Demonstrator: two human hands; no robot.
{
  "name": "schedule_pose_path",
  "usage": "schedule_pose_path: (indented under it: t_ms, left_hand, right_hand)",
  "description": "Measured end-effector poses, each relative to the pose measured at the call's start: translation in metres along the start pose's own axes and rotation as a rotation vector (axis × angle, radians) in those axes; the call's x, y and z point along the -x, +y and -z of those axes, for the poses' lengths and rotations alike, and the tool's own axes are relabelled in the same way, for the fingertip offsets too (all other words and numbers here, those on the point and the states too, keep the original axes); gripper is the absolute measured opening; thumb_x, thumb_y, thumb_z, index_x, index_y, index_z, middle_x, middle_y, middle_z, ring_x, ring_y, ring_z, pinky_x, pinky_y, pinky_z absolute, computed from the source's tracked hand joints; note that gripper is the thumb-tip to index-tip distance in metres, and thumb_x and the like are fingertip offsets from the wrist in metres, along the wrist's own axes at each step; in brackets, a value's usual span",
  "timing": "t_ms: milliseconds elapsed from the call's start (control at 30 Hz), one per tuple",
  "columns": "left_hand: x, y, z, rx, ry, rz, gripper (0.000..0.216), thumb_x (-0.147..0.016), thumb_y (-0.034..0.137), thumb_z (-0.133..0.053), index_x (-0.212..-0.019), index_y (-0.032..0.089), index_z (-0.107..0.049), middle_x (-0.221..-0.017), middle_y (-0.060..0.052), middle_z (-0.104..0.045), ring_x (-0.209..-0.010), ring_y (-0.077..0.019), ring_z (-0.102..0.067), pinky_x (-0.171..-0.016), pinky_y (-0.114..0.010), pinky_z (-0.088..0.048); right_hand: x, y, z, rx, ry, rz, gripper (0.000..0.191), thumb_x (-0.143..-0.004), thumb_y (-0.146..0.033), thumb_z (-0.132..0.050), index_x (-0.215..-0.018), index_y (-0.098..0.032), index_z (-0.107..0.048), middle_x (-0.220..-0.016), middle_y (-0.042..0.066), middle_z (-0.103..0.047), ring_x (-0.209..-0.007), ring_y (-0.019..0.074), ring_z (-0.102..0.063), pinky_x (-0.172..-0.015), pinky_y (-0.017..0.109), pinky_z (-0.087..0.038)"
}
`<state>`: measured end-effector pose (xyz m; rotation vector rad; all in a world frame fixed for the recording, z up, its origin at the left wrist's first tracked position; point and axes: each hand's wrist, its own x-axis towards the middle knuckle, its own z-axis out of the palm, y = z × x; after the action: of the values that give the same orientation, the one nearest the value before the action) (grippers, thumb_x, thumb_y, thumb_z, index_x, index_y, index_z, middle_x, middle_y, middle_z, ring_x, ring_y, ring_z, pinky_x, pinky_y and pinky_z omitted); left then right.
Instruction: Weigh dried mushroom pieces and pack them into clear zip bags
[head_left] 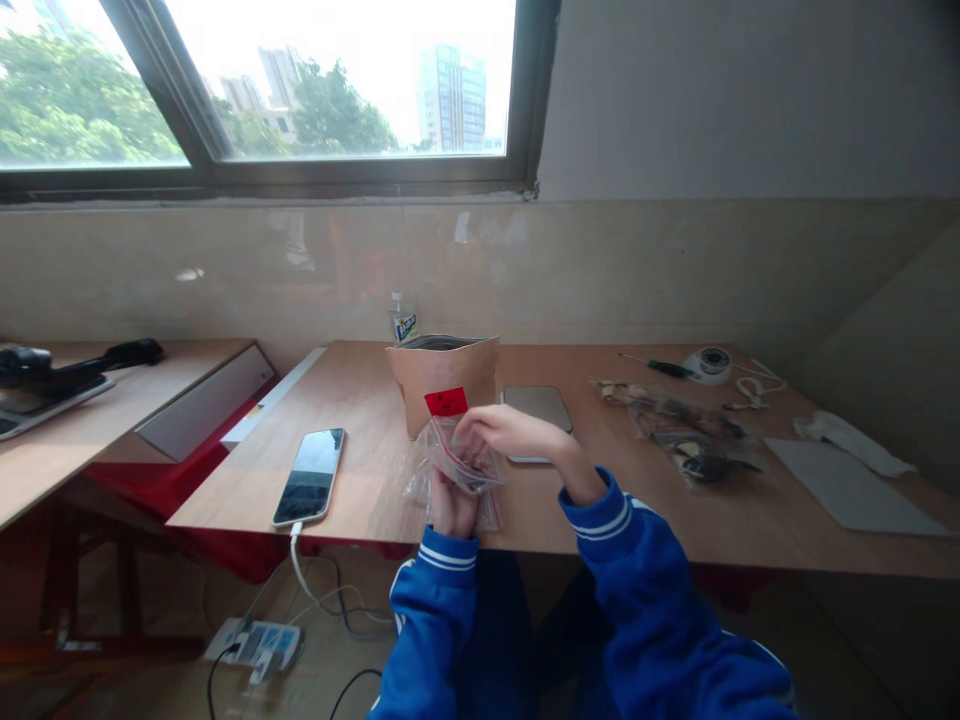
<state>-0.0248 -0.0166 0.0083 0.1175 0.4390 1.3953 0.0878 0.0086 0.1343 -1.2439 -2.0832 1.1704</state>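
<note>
My left hand (452,508) grips the lower part of a small clear zip bag (463,455) with a red label at its top, holding it up over the near edge of the wooden table (360,400). My right hand (510,432) is closed on the upper part of the same bag, fingers pinched at its opening. Small dark parts show inside the bag. More clear plastic lies under it on the table. Both sleeves are blue with white stripes.
A brown paper pouch (444,378) stands open behind the bag, a bottle (402,322) behind it. A phone (310,476) on a white cable lies left, a grey pad (537,408) right. Farther right are bags of parts (679,428), a screwdriver (658,367), a tape roll (708,364). A power strip (255,642) sits on the floor.
</note>
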Motion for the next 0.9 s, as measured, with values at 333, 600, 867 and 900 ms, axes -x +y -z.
schedule_pose_path:
  t_ms: [333, 600, 867, 900]
  left_hand:
    - [-0.004, -0.001, 0.009, -0.036, 0.007, -0.012, 0.037, -0.091, 0.029, -0.035, -0.107, 0.014, -0.064, -0.098, -0.009, -0.070, -0.094, -0.0202, -0.064, -0.086, -0.035, -0.051]
    - [-0.006, -0.002, 0.008, -0.021, 0.082, -0.045, 0.035, -0.091, 0.027, -0.034, -0.104, 0.017, -0.065, -0.093, -0.007, -0.071, -0.092, -0.0168, -0.065, -0.089, -0.031, -0.051]
    - [-0.004, -0.001, 0.008, -0.052, 0.036, -0.055, 0.035, -0.091, 0.028, -0.034, -0.107, 0.018, -0.064, -0.105, -0.008, -0.069, -0.105, -0.0191, -0.061, -0.091, -0.032, -0.050]
    - [-0.003, -0.001, 0.007, -0.041, 0.024, -0.070, 0.036, -0.091, 0.026, -0.033, -0.108, 0.020, -0.063, -0.108, -0.007, -0.068, -0.108, -0.0182, -0.060, -0.092, -0.032, -0.050]
  right_hand:
    - [-0.004, 0.025, -0.030, 0.526, -0.139, -0.073, 0.013, -0.081, -0.018, -0.054, -0.078, -0.013, -0.065, -0.080, 0.006, -0.067, -0.060, 0.0113, -0.053, -0.050, 0.021, -0.030]
    - [0.001, 0.027, -0.037, 0.471, -0.203, 0.023, 0.008, -0.077, -0.020, -0.062, -0.078, -0.013, -0.065, -0.084, 0.007, -0.068, -0.065, 0.0137, -0.054, -0.055, 0.022, -0.035]
    - [0.003, 0.028, -0.033, 0.476, -0.159, 0.069, 0.009, -0.076, -0.018, -0.061, -0.079, -0.013, -0.067, -0.083, 0.005, -0.068, -0.067, 0.0149, -0.055, -0.055, 0.023, -0.034]
    - [0.004, 0.028, -0.033, 0.459, -0.136, 0.072, 0.009, -0.076, -0.015, -0.059, -0.080, -0.013, -0.067, -0.083, 0.005, -0.068, -0.067, 0.0149, -0.056, -0.056, 0.023, -0.034]
